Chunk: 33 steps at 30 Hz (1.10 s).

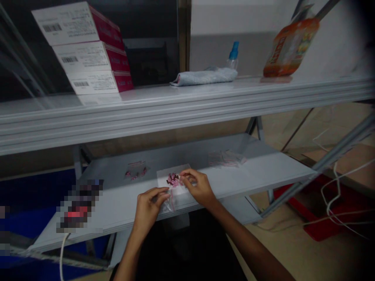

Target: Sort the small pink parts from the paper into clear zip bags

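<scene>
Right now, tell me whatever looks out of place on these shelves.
The orange printed package on the upper shelf leans at a tilt. The small pink pieces on the lower shelf lie spread apart, possibly spilled, though a clear bag may hold them.

Stacked cartons sit left on the upper shelf, with a folded cloth and spray bottle to their right; plastic bags lie on the lower shelf below.
</scene>
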Each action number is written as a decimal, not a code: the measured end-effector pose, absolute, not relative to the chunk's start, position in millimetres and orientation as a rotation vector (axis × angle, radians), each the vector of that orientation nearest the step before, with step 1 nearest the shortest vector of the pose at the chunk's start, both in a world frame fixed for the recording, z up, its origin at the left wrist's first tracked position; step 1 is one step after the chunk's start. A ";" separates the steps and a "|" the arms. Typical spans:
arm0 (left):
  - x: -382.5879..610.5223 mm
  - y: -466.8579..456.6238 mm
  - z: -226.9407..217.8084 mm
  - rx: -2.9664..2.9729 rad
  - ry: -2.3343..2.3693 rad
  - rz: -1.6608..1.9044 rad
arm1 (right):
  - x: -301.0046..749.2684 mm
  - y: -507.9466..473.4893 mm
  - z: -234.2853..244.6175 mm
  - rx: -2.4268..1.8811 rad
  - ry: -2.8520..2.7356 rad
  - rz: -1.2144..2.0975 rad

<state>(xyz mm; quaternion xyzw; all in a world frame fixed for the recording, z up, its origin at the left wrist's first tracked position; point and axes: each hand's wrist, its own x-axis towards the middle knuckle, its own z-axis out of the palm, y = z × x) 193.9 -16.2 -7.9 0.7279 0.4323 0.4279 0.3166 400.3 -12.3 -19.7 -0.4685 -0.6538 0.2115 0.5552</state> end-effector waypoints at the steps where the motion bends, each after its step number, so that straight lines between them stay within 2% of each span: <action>1: 190.7 -12.4 -11.2 1.859 1.162 1.145 | 406.8 -4.9 -24.5 -1.170 -1.543 0.482; 9: 183.5 -2.8 -25.7 1.703 1.107 1.253 | 411.4 2.3 -33.1 -1.252 -1.784 0.448; 15: 183.2 -9.5 -30.7 1.643 1.175 1.235 | 407.2 -1.9 -29.1 -1.438 -1.780 0.229; 25: 183.1 -8.6 -30.2 1.642 1.195 1.255 | 412.9 10.3 -47.9 -1.567 -1.932 0.298; 33: 191.0 -12.4 -29.6 1.648 1.180 1.249 | 390.5 -15.2 -18.8 -0.967 -1.777 0.682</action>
